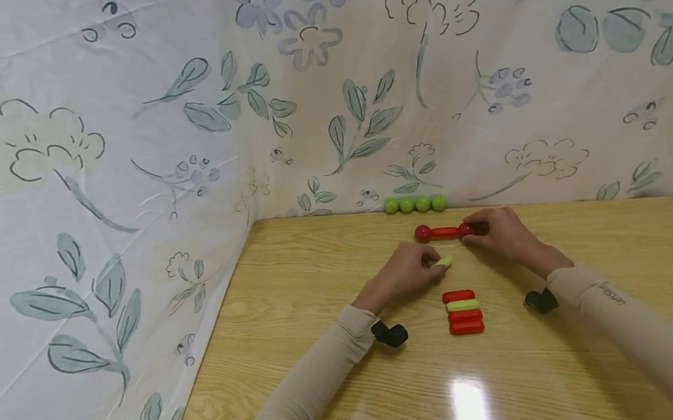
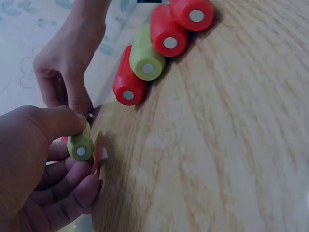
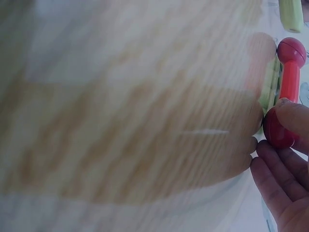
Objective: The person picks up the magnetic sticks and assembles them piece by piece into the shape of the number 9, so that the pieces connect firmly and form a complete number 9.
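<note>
Left hand [image 1: 406, 270]: pinching a yellow-green rod [image 1: 445, 262], pale end disc exposed.
Right hand [image 1: 500, 233]: gripping the right-end ball of a red ball-and-rod bar [image 1: 444, 232].
Rod and bar: rod nearer the wearer, apart; probably mid-assembly. Next join would call for aligning disc with ball.
Obstruction: fingers partly cover right-end ball.
Loose rods [image 1: 465, 317]: four, nearer wearer.
Green balls [image 1: 422, 203]: four, by floral cloth [image 1: 346, 187].

Dark red balls [image 1: 423, 234], bright red bar [image 1: 445, 232] between; green balls [image 1: 422, 203]. Yellow-green bars [image 1: 463, 305] and red bars [image 1: 466, 328], silver tips [image 2: 81, 152]. Bench [image 1: 285, 303] yellow-brown, wood-grained. Cloth [image 1: 170, 39] white, printed grey-green leaves, lilac flowers. Sleeves [image 1: 312, 382] beige.
</note>
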A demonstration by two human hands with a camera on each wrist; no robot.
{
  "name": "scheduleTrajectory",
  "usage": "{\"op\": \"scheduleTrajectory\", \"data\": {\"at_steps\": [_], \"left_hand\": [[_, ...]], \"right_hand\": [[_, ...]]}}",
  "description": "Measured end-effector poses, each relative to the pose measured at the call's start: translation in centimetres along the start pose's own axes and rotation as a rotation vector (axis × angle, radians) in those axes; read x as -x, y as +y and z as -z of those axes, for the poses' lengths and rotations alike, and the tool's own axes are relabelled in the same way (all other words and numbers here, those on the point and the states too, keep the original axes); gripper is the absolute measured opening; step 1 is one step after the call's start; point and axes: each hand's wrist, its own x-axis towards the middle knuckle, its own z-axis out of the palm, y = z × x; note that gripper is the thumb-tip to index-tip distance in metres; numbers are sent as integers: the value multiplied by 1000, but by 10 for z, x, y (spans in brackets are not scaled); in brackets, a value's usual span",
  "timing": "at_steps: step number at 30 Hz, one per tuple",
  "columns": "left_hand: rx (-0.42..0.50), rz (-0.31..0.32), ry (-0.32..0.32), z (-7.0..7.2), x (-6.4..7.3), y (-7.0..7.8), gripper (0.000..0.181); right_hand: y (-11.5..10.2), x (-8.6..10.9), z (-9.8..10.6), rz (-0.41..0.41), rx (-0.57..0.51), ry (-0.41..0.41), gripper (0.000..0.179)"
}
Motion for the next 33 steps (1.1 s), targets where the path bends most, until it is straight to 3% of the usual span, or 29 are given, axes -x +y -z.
{"op": "scheduleTrajectory", "data": {"at_steps": [6, 17, 25, 33], "left_hand": [[40, 64, 64, 0, 0, -4, 17], [74, 190, 252, 4, -6, -8, 19], [123, 229, 297, 3, -10, -10, 18], [127, 251, 318, 2, -9, -10, 34]], "right_hand": [[0, 0, -1, -4, -5, 7, 39], [5, -2, -1, 3, -17, 5, 39], [5, -3, 0, -8, -21, -9, 40], [5, -3, -1, -9, -18, -5, 40]]}}
